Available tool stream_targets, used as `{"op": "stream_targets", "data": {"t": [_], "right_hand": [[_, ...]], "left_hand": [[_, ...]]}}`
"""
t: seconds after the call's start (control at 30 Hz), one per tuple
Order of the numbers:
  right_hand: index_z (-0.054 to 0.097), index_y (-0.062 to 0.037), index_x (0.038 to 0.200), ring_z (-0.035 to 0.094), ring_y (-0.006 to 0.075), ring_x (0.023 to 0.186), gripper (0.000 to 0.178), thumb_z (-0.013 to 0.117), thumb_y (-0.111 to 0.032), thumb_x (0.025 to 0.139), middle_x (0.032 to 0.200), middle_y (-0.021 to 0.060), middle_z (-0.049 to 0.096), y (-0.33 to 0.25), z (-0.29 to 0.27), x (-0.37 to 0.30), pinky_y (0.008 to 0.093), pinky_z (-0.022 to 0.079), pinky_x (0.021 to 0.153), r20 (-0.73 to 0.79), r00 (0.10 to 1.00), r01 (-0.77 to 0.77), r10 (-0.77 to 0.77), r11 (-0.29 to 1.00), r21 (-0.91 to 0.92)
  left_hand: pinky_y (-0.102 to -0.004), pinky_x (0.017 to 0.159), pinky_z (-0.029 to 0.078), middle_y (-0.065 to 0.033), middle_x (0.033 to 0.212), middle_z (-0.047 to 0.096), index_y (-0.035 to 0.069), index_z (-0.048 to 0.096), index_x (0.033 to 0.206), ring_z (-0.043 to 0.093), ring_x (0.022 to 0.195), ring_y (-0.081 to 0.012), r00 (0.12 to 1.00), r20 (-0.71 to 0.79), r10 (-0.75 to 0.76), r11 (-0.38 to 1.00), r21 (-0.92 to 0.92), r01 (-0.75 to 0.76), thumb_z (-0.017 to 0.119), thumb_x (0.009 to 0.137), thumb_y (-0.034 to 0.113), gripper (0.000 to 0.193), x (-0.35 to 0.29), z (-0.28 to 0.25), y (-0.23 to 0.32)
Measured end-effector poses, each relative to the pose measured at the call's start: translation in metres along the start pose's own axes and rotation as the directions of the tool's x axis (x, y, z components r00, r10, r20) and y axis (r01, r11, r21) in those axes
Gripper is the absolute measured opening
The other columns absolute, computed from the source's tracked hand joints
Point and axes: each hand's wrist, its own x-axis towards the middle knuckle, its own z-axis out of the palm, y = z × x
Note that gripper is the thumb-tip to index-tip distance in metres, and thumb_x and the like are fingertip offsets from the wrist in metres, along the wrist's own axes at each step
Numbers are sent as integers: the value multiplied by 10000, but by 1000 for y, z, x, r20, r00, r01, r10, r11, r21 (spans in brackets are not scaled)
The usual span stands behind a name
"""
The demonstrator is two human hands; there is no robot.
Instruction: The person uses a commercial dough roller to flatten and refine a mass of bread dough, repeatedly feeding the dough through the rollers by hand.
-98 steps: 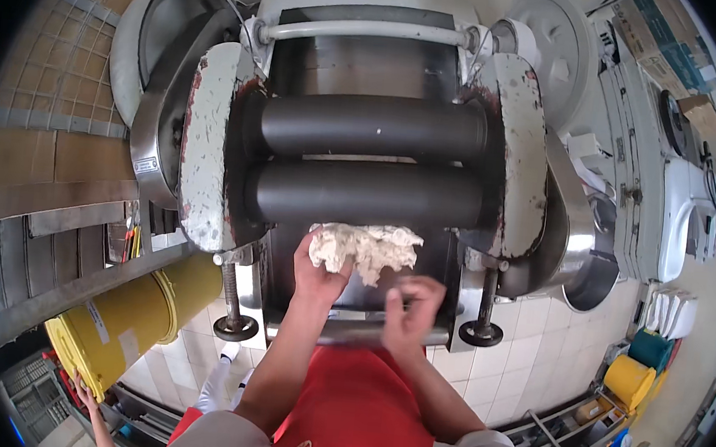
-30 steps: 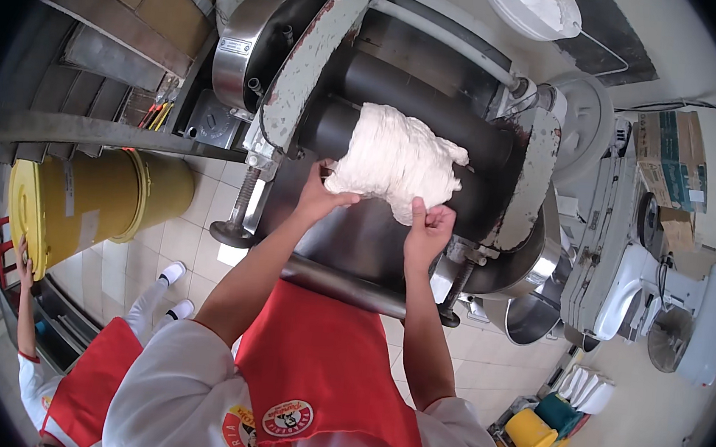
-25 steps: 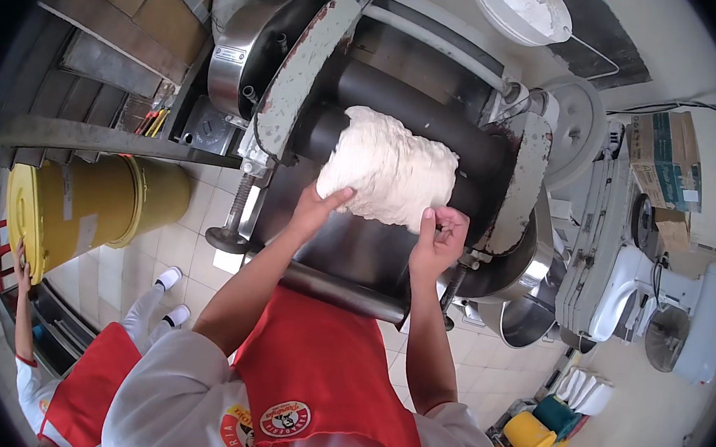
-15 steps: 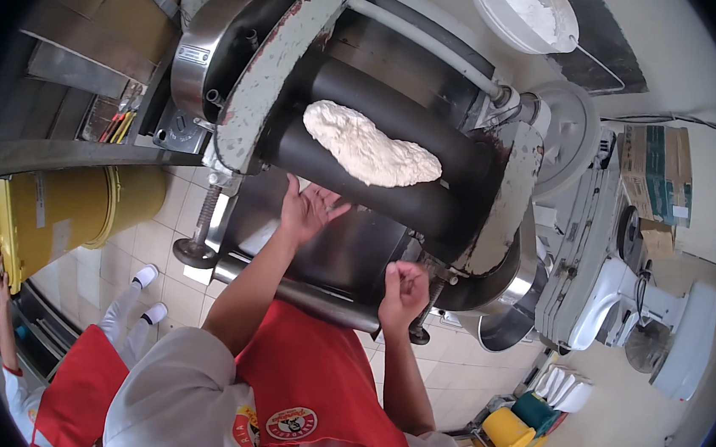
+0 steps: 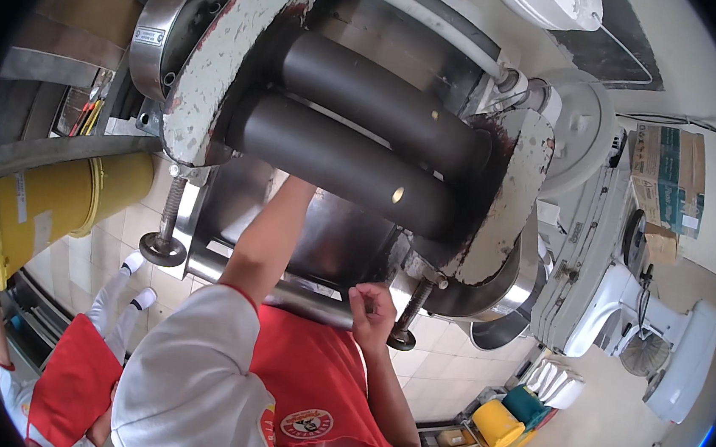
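In front of me is a dough sheeter with two dark rollers, the nearer roller (image 5: 338, 158) and the farther roller (image 5: 369, 92). A small pale scrap of dough (image 5: 398, 195) clings to the near one. My left forearm (image 5: 270, 237) reaches in beneath the near roller, over the dark metal tray (image 5: 344, 239); that hand is hidden behind the roller, so its fingers and anything in them do not show. By the tray's front bar, my right hand (image 5: 373, 314) is held with its fingers curled in, and nothing shows in it.
Chipped side frames (image 5: 218, 67) flank the rollers, with a screw handwheel (image 5: 162, 248) at lower left. A white flour bucket (image 5: 556, 7) stands far right. A yellow barrel (image 5: 44, 205) and a co-worker's red apron (image 5: 76, 382) are at left. A white mixer (image 5: 678, 362) stands right.
The dough mass has gone from the top of the rollers. My left hand has passed under the near roller, out of sight. The view has shifted slightly; my right hand stays curled.
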Motion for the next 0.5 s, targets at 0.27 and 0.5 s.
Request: {"op": "stream_targets", "data": {"t": [0.27, 0.5], "right_hand": [[649, -16, 1060, 624, 260, 857, 182, 746, -43, 908, 1002, 139, 616, -19, 77, 48, 370, 526, 753, 152, 950, 275, -272, 962, 5], [652, -76, 1022, 546, 330, 960, 321, 807, -307, 863, 979, 120, 569, -87, 94, 170, 486, 388, 878, -84, 802, 400, -592, 635, -661]], "left_hand": [[-551, 1156, 403, -161, 1417, 601, 76, 578, 1395, 555, 1313, -350, 976, 181, -123, 935, -309, 175, 392, 1064, 481, 555, -179, 36, -14], [-460, 1163, 381, -121, 1526, 507, 7, 365, 1559, 492, 1402, -247, 962, -64, -267, 816, 516, 261, 407, 1050, 665, 834, -240, 2, 35]]}}
